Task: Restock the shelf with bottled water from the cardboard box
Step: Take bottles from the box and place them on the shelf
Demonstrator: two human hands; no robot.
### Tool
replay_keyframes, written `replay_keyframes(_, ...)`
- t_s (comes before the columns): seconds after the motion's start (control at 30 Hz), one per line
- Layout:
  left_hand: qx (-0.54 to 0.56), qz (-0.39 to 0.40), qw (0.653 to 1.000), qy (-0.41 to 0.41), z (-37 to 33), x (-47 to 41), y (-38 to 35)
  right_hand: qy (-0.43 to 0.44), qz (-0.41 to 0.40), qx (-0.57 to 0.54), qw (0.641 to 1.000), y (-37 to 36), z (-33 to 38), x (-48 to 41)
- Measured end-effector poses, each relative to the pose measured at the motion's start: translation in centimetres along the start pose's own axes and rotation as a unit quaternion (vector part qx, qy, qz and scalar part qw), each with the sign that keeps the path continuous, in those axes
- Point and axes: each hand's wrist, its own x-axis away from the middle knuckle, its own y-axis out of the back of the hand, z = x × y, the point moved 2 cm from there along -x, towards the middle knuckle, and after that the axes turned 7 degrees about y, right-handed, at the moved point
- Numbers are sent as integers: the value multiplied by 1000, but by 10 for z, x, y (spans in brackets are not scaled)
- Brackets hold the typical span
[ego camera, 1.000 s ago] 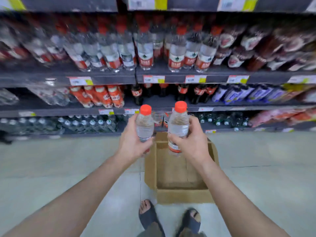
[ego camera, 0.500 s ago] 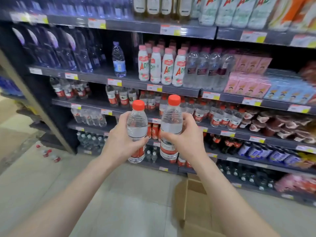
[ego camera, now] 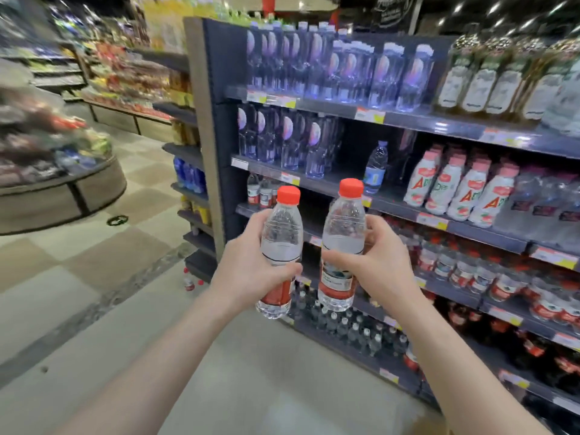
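- Your light is bright, from ceiling lamps that streak at top right.
- Motion blur smears your left edge around the round display.
- Price labels seem too soft to read.

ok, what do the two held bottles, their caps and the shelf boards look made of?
The left bottle and right bottle: clear glossy plastic, probably thin; the shelving shows through and the upper walls look ridged. Their caps: opaque orange-red plastic, smooth. The shelf boards: dark grey with a dull sheen, likely painted metal; blur leaves it open.
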Motion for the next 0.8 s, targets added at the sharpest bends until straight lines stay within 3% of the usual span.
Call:
replay_keyframes(0.2,15,0,1000,1,103,-88,94,-10,-28,-11,999,-153,8,-76)
replay_keyframes(0.4,27,42,999,18,184,-186,138,-35,-47,0,998,-266,-5,-157)
replay_keyframes(0.57,38,73,997,6,235,-271,128,-65,-45,30,996,-318,-53,-226)
replay_keyframes(0.8,37,118,992,23,324,-399,58,-135,-67,36,988,-371,-182,-336)
